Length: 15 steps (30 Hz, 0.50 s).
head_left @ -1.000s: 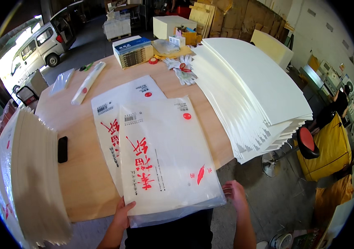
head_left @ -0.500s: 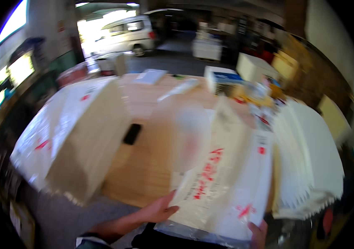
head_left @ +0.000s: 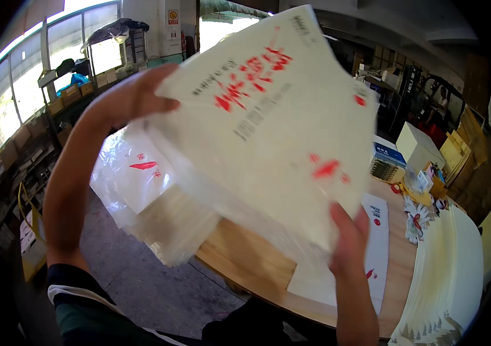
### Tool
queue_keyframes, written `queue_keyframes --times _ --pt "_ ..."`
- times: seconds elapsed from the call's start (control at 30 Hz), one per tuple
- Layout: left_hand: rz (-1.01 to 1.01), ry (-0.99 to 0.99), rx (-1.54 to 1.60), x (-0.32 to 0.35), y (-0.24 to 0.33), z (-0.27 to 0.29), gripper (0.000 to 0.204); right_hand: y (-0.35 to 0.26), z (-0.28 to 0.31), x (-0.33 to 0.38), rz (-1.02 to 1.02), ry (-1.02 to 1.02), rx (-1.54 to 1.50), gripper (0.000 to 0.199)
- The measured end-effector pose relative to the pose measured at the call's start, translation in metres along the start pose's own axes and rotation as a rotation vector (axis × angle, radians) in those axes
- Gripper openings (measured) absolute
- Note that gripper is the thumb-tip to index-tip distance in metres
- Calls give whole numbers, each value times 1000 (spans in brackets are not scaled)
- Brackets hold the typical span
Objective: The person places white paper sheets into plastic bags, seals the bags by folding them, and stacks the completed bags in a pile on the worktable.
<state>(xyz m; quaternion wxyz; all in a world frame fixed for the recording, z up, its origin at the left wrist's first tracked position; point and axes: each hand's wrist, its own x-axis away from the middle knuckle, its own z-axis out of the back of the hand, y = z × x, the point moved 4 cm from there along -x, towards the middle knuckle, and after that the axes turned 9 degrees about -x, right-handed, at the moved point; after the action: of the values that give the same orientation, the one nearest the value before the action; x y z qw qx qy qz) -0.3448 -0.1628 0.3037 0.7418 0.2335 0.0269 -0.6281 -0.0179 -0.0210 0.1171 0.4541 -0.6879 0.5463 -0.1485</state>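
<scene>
Left hand [head_left: 133, 98] and right hand [head_left: 349, 230] clench opposite edges of the printed bag [head_left: 268, 127] (light, floppy, probably slippery); edge grips suit it.

Bright window [head_left: 55, 52] daylight upper left, motion blur — fisheye-bent, dark rim

We have one view only, from a head-worn fisheye camera. It looks forward and slightly down over the light wooden worktable [head_left: 245, 259], toward tall windows at upper left. It sits very near the large white printed plastic bag [head_left: 268, 132], which fills the centre of the frame. Edges bend at the dark rim.
</scene>
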Motion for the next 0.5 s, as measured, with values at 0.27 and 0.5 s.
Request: queue_keyframes --times 0.27,0.5 --pt "282 159 -565 15 -288 58 72 154 -208 -56 -123 -204 -87 23" --pt "573 -17 112 109 -356 -16 39 181 -210 2 -501 -348 -61 50"
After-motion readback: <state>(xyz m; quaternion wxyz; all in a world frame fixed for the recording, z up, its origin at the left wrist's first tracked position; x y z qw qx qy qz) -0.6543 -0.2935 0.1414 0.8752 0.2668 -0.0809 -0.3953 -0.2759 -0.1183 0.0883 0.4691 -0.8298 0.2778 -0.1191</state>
